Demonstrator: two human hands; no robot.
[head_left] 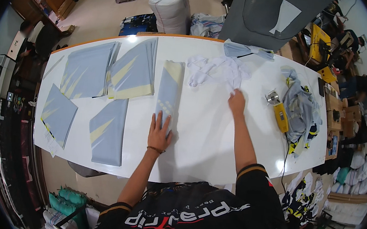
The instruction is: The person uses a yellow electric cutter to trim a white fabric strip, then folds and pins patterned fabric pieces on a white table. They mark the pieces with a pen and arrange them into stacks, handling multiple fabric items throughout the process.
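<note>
My left hand (pixel 159 132) lies with its fingers spread on the lower end of a long, narrow stack of blue-grey and pale yellow cloth (pixel 171 84). Farther right, my right hand (pixel 236 104) is closed on the near edge of a crumpled, thin white cloth (pixel 212 68). Left of the narrow stack are layered blue-grey cut pieces with pale yellow streaks: a wide pile (pixel 88 68), a slanted pile (pixel 135 68), and a tall piece (pixel 109 131). A smaller angled piece (pixel 59 113) sits near the table's left edge.
On the right of the white table (pixel 207 147) stands a yellow electric fabric cutter (pixel 280 115), its cord trailing off the near edge. Scrap cloth (pixel 301 108) is heaped beside it. A grey cloth bundle (pixel 249 51) lies at the far edge. Stuffed white sacks (pixel 171 7) stand beyond.
</note>
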